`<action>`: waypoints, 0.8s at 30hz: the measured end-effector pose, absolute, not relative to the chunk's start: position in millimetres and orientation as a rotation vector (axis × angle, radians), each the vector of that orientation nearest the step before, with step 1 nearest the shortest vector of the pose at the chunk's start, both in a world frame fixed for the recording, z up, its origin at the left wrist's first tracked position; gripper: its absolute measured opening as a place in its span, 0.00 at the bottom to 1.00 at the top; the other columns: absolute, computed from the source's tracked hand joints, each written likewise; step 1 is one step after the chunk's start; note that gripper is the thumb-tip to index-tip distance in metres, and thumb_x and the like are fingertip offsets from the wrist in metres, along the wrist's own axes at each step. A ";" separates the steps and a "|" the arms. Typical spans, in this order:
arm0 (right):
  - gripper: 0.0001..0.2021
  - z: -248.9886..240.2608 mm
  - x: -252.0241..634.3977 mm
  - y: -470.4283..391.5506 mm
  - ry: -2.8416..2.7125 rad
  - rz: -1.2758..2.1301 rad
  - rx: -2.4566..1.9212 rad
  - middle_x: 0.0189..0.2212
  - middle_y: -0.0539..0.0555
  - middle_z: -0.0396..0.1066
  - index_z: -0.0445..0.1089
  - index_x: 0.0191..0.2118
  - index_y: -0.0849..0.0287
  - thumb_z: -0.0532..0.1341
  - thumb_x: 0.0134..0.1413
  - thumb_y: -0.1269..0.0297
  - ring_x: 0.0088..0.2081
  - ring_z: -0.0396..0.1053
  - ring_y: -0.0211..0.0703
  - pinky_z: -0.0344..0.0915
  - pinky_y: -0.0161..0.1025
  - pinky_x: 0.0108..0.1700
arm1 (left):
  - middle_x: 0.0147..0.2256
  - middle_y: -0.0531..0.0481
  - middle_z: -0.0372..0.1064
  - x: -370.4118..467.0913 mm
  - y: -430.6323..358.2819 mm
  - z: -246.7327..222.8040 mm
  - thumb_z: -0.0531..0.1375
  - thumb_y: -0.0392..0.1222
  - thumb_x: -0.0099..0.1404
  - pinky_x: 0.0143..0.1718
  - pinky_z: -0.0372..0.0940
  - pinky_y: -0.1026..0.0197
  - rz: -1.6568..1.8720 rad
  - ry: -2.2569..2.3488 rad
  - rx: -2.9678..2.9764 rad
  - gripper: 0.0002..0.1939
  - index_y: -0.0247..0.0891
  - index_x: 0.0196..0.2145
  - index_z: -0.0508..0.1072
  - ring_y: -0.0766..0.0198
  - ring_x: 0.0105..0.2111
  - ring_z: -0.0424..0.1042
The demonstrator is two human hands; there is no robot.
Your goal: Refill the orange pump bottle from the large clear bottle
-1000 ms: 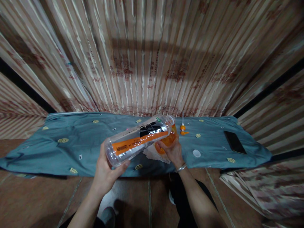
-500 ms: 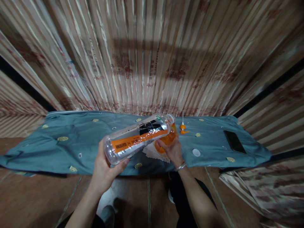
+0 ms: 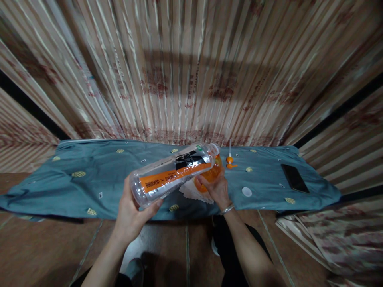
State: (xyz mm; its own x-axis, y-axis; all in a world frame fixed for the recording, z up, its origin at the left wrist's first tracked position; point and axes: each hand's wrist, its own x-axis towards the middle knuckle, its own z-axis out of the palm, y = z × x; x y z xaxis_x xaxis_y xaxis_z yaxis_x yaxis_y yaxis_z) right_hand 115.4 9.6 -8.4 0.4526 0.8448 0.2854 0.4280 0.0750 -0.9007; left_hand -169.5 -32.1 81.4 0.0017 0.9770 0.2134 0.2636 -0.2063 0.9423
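Note:
A large clear bottle (image 3: 172, 171) with an orange and silver label is tilted, its base in my left hand (image 3: 134, 211) and its open neck up at the right. My right hand (image 3: 217, 187) is closed round a translucent orange bottle (image 3: 209, 177), which stands beside and partly behind the clear bottle's neck. The neck lies over the orange bottle's top, and the opening there is hidden. Under the orange bottle is a white lacy paper or cloth (image 3: 193, 193). An orange pump head (image 3: 230, 160) with a thin tube lies to the right.
A round white cap (image 3: 247, 191) lies right of my right hand, on the blue-green cloth (image 3: 110, 171) over the table. Farther right is a dark phone (image 3: 295, 178). Striped curtains (image 3: 185, 79) hang behind and at both sides, with dark poles at the sides.

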 end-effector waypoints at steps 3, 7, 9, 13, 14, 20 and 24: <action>0.35 -10.2 115.6 10.3 -1.152 0.445 -1.560 0.46 0.62 0.79 0.64 0.54 0.54 0.75 0.43 0.47 0.47 0.79 0.65 0.77 0.64 0.50 | 0.57 0.33 0.77 -170.6 -31.5 80.9 0.74 0.57 0.53 0.58 0.76 0.41 1.259 1.315 1.545 0.48 0.35 0.64 0.61 0.41 0.56 0.81; 0.35 -13.4 115.5 11.4 -1.153 0.430 -1.552 0.46 0.62 0.79 0.65 0.55 0.54 0.75 0.43 0.47 0.48 0.80 0.65 0.77 0.63 0.50 | 0.56 0.34 0.78 -166.4 -34.1 86.1 0.74 0.56 0.52 0.57 0.77 0.42 1.250 1.324 1.550 0.46 0.35 0.62 0.62 0.42 0.54 0.81; 0.36 -13.3 115.0 11.4 -1.147 0.424 -1.560 0.46 0.62 0.80 0.65 0.55 0.54 0.75 0.43 0.47 0.48 0.80 0.65 0.77 0.63 0.51 | 0.55 0.35 0.78 -162.3 -36.8 89.4 0.74 0.56 0.52 0.57 0.76 0.42 1.275 1.342 1.528 0.46 0.35 0.62 0.63 0.42 0.54 0.81; 0.35 -8.8 113.6 9.8 -1.144 0.448 -1.606 0.46 0.59 0.80 0.65 0.55 0.53 0.74 0.43 0.46 0.49 0.81 0.64 0.78 0.61 0.51 | 0.55 0.37 0.78 -158.2 -39.4 92.4 0.73 0.58 0.52 0.60 0.74 0.40 1.345 1.386 1.472 0.45 0.37 0.62 0.65 0.42 0.55 0.80; 0.35 -7.4 113.2 9.3 -1.143 0.454 -1.614 0.47 0.58 0.80 0.65 0.55 0.53 0.73 0.44 0.46 0.49 0.81 0.63 0.78 0.60 0.52 | 0.55 0.37 0.78 -158.8 -38.9 92.2 0.74 0.57 0.51 0.59 0.75 0.40 1.315 1.381 1.487 0.46 0.37 0.61 0.64 0.41 0.55 0.80; 0.34 -3.2 112.4 8.3 -1.148 0.459 -1.604 0.48 0.58 0.81 0.64 0.55 0.51 0.72 0.44 0.46 0.51 0.81 0.63 0.78 0.61 0.53 | 0.54 0.37 0.78 -165.5 -34.4 89.2 0.74 0.56 0.51 0.56 0.77 0.40 1.284 1.363 1.532 0.45 0.37 0.61 0.64 0.41 0.53 0.81; 0.33 -3.2 112.8 8.2 -1.155 0.451 -1.579 0.47 0.59 0.81 0.64 0.54 0.51 0.73 0.44 0.46 0.50 0.81 0.65 0.78 0.65 0.53 | 0.54 0.37 0.78 -166.2 -34.2 88.3 0.75 0.56 0.50 0.57 0.76 0.40 1.260 1.359 1.533 0.47 0.38 0.61 0.63 0.41 0.53 0.81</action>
State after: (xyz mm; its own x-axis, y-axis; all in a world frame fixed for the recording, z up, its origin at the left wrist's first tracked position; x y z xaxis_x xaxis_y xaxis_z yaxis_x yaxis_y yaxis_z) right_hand 112.8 8.2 -3.2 0.4575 0.8472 0.2700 0.4405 0.0479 -0.8965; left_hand -166.2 -34.2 88.3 -0.0331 0.9789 0.2015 0.2749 -0.1849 0.9435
